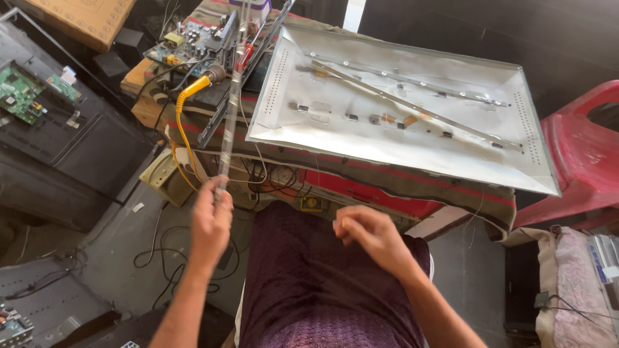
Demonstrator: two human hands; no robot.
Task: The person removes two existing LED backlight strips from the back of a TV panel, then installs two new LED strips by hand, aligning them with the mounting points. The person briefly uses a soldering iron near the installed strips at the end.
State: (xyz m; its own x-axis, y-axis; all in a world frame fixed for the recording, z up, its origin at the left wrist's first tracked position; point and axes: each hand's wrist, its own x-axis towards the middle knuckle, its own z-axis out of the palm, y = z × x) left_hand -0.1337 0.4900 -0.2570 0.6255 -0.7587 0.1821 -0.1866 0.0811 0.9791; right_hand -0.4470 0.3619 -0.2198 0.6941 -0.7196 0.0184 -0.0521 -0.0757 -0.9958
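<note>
Here the left hand (211, 219) pinches the near end of a long, thin, clear strip (231, 103), its fingers (207, 190) closed on it, and the strip runs up and away from the body toward the cluttered circuit boards (187, 42) at the far left of the cloth-covered surface (400, 183). The right hand (371, 235) hovers over the lap, empty as far as can be seen, fingers loosely curled together. On the surface lies the open, silvery-white metal back tray of a flat screen (400, 148), with two narrow light strips (412, 103) still lying crossed inside it. Judging from this, one strip seems already lifted out and in hand, while the rest inside the tray remain untouched. A yellow cable (187, 103) hangs near the held strip, and a red plastic chair (580, 161) stands to the right.
</note>
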